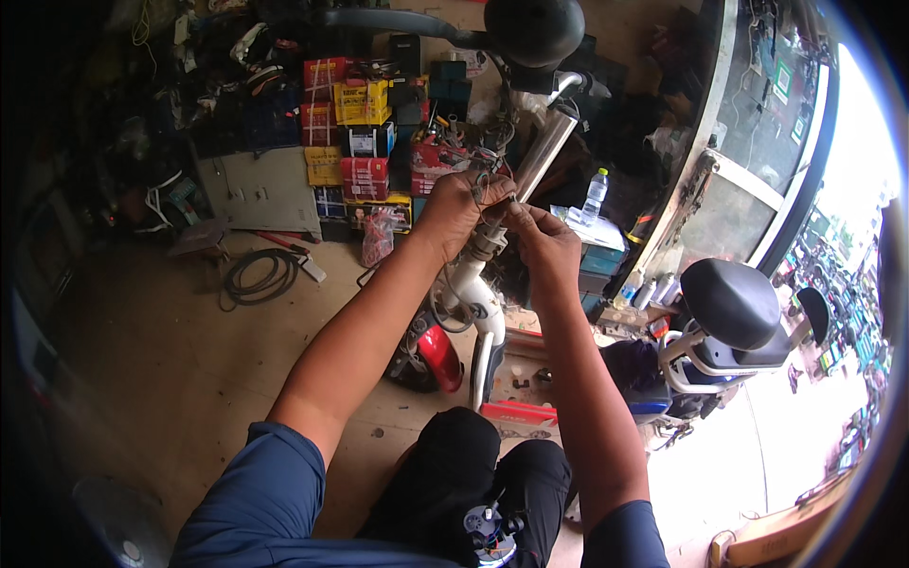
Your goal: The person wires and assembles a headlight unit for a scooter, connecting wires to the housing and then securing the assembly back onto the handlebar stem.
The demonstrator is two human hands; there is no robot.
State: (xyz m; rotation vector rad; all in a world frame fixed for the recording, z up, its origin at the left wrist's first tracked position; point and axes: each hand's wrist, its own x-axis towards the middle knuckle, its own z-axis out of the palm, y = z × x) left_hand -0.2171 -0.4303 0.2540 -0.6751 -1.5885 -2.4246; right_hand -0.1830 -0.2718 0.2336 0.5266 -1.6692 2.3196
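Observation:
Both of my hands are raised in front of me at the stripped frame of an electric scooter. My left hand (459,213) is closed with its fingertips pinching thin electrical wires (490,180). Close beside it, my right hand (544,241) also pinches at the wires, thumb and forefinger together. Behind the hands a bare silver tube (549,151) slants up to the right, below a rounded black part (535,33). Under the hands, the white frame (481,301) curves down past a red fender (438,358). On my lap lies a small round part with wires (488,525).
Stacked red, yellow and blue boxes (363,102) stand behind, left of the frame. A coiled black hose (260,276) lies on the floor. A water bottle (595,197) stands at the right. Another scooter with a black seat (729,303) is by the glass door (767,104).

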